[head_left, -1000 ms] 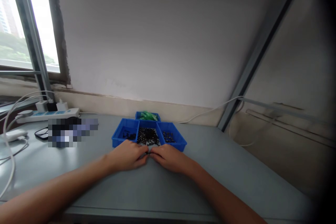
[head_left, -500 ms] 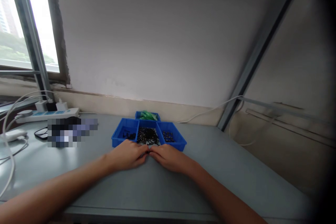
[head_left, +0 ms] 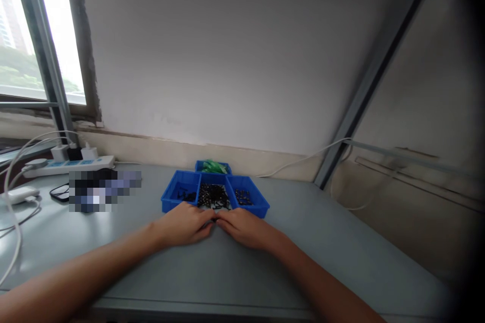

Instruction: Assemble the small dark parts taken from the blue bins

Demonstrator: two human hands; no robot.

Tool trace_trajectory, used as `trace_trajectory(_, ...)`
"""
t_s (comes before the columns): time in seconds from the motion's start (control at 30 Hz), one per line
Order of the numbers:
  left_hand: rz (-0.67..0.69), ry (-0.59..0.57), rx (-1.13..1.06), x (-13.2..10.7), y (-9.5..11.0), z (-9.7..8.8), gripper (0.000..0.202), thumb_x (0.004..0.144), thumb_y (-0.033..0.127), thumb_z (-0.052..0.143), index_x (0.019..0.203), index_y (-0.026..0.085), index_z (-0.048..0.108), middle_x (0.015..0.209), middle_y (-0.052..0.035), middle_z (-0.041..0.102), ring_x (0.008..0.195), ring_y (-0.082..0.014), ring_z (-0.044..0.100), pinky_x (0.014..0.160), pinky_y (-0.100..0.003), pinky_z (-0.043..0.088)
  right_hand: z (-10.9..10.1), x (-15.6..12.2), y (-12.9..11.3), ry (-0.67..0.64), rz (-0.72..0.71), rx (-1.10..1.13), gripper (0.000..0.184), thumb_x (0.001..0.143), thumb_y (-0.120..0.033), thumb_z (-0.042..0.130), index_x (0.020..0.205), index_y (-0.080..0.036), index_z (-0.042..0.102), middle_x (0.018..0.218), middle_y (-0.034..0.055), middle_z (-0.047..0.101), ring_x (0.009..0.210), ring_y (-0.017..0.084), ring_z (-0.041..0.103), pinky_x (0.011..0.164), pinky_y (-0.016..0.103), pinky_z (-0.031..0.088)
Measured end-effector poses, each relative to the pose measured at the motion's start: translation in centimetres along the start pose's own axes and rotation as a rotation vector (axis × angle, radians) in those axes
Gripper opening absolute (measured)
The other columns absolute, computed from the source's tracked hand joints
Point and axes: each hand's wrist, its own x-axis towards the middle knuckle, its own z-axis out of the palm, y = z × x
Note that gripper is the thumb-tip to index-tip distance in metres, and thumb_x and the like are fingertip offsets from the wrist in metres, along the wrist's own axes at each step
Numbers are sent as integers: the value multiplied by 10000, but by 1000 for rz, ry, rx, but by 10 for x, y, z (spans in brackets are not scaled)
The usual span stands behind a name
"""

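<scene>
My left hand [head_left: 184, 224] and my right hand [head_left: 244, 227] rest on the grey table [head_left: 227, 272], fingertips meeting just in front of the middle blue tray [head_left: 214, 195]. Both hands have their fingers pressed together in a pinch on a tiny dark piece that I cannot make out. The middle tray holds a heap of small black parts. The left blue tray [head_left: 180, 193] and the right blue tray [head_left: 248, 197] hold a few black parts each. Behind them a fourth blue tray [head_left: 212, 166] holds green pieces.
A white power strip [head_left: 68, 165] with plugs and white cables lies at the far left under the window. A blurred patch [head_left: 104, 189] covers something beside it. A white cable [head_left: 303, 159] runs along the wall to a slanted metal post [head_left: 364, 91].
</scene>
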Motion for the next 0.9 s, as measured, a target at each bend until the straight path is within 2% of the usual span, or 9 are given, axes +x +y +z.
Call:
trace_trajectory(0.53,-18,-6,28,1,2,-1,158,898,288,432,856,182,541,677,-9,629,612,-167,619,542,-225,433,0,1,0,-3,0,1,273,947,-291,365,941,-188,618,906,44,673,812,172,603,693,247,380)
trace_trajectory(0.9,-24,-56,55,1,1,0,179,885,284,453,802,177,570,663,-16,640,592,-178,620,535,-242,431,2,1,2,12,-25,-76,238,932,-276,391,859,-180,596,805,29,651,741,164,583,635,241,355)
